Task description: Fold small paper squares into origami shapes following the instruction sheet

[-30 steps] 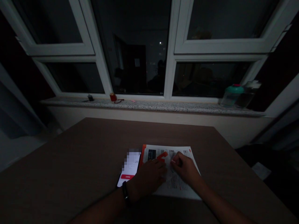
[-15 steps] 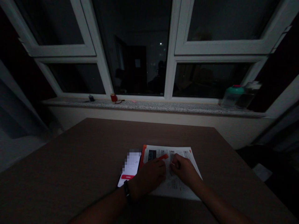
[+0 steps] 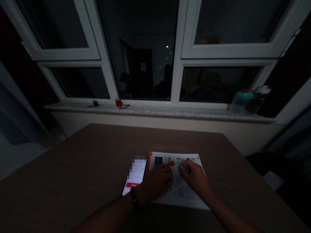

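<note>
A printed booklet [image 3: 191, 194] with an orange edge lies on the table, pages up. My left hand [image 3: 157, 181], with a dark band on its wrist, rests over its left part, fingers curled. A short red-orange object [image 3: 170, 163] sticks out past those fingers; its kind is unclear in the dim light. To the right, my right hand [image 3: 194, 174] is closed in a pinch above the page. A tiny pale tip [image 3: 182, 167] shows at its fingertips, too small to name. Left of the booklet lies a lit phone [image 3: 136, 173], partly behind my left hand.
The brown table [image 3: 102, 155] reaches toward a speckled windowsill [image 3: 155, 110]. On the sill stand a small red jar [image 3: 118, 102], a small dark bottle [image 3: 95, 103] and a clear container with a teal lid [image 3: 244, 94]. Dark windows rise behind.
My right hand has shifted slightly right and away from my left hand, still pinched. My left hand and the red-orange object stay nearly in place.
</note>
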Tool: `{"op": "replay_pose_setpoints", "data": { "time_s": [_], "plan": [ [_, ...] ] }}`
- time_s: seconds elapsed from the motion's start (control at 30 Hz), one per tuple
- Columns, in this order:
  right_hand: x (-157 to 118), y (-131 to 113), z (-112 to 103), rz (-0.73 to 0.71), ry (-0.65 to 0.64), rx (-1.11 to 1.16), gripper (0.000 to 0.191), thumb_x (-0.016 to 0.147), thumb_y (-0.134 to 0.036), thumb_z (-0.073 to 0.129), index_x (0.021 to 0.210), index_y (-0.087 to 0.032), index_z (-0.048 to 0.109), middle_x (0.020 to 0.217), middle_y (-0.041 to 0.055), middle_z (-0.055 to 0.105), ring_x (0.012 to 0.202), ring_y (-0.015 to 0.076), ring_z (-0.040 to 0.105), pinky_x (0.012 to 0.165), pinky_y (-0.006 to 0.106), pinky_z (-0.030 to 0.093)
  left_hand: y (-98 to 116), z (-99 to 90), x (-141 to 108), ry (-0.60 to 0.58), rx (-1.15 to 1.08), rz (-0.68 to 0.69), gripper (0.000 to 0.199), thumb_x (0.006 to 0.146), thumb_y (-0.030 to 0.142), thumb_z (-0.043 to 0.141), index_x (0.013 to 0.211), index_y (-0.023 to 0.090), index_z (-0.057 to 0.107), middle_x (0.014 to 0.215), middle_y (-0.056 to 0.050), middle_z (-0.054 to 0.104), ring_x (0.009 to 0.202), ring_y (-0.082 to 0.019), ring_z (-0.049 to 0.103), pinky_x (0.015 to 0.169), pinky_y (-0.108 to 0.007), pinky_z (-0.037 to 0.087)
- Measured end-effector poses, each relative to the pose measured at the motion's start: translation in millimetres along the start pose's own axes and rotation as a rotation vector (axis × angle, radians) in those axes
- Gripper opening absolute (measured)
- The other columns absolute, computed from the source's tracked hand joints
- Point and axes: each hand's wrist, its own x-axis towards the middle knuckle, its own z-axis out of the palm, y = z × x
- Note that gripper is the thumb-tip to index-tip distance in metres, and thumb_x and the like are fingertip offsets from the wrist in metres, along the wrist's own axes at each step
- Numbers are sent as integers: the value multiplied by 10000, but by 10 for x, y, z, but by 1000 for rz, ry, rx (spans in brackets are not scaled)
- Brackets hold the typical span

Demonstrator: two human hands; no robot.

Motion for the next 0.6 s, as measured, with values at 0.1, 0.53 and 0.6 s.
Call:
{"op": "replay_pose_setpoints", "data": {
  "time_s": [0.1, 0.53, 0.6],
  "plan": [
    [-12, -21, -11, -17, 25, 34, 176, 849, -297, 561, 717, -232, 463, 591, -41, 513, 552, 142, 507, 546, 234, 353, 9, -5, 4, 10, -1, -14, 48, 938, 153, 555, 965, 189, 573, 1064, -44, 606, 1032, -219, 564, 936, -343, 447],
    [-24, -91, 12, -81, -255, 42, 158, 775, -168, 567, 734, -233, 429, 620, -57, 524, 572, 127, 501, 544, 216, 334, -37, 13, 13, 4, 0, 9, 48, 931, 148, 571, 955, 190, 571, 1099, -51, 607, 1043, -224, 563, 947, -354, 449],
    [-9, -70, 17, -76, -226, 38, 164, 776, -173, 559, 723, -235, 416, 609, -59, 510, 571, 129, 496, 544, 217, 329, -45, 3, 23, 0, 6, 16, 41, 932, 150, 572, 950, 187, 571, 1110, -57, 605, 1042, -229, 561, 940, -355, 451]
  ]
}}
